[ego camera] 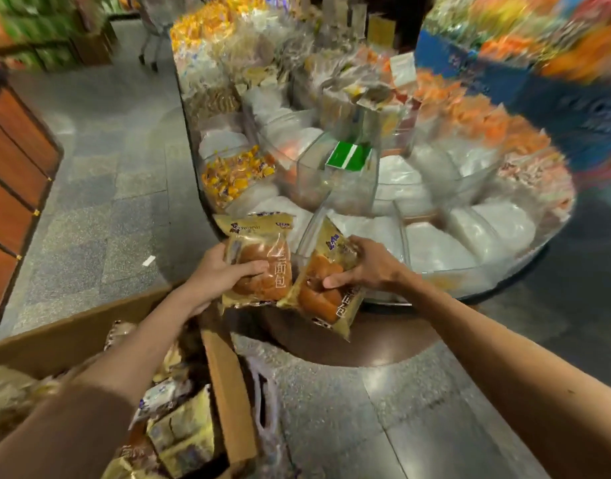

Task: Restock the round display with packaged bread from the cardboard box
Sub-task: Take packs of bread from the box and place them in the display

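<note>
Two bread packs are in hand, held between the box (224,375) and the display (470,281), just short of its near rim. Left hand (221,274) clamps the left pack (259,257) with thumb across its face; right hand (363,267) pinches the right pack (326,281) at mid-body. Lower each pack flat into a near clear-walled compartment, label up; grip the film edges, not the bun, to avoid crushing. Packs are gold film with a clear window showing a brown bun; the right one tilts and overlaps the left. More packs lie in the box
</note>
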Tool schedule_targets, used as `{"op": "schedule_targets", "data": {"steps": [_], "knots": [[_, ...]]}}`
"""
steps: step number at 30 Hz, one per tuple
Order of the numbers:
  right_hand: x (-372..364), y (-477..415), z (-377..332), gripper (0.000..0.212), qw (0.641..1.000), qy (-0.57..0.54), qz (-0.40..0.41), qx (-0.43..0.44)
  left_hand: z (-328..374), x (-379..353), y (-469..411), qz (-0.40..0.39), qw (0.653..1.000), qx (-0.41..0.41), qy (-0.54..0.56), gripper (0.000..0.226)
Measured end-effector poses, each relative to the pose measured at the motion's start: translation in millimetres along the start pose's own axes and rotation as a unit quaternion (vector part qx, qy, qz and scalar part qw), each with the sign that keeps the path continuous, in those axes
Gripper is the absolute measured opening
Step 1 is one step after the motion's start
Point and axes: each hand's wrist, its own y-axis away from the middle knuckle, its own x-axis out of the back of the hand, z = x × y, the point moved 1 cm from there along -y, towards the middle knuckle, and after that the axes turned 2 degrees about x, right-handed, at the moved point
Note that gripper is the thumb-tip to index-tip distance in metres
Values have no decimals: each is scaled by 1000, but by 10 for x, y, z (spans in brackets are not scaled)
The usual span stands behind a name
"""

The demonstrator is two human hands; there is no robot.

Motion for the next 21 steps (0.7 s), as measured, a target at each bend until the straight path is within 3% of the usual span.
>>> {"op": "schedule_targets", "data": {"steps": [8, 10, 15, 21], "knots": [[1283, -483, 571, 97, 1000, 5, 22, 17, 762, -935, -620, 2, 999, -29, 35, 45], [1462, -659, 672, 90, 1000, 3, 21, 15, 843, -1045, -795, 3, 999, -29, 36, 55], [1840, -1154, 893, 98, 999, 28, 25, 31, 1037, -1362, -1440, -20, 999, -36, 20, 44], [2379, -1841, 1063, 91, 997, 70, 24, 11, 1364, -1626, -2396, -64, 997, -36, 7, 63]]}}
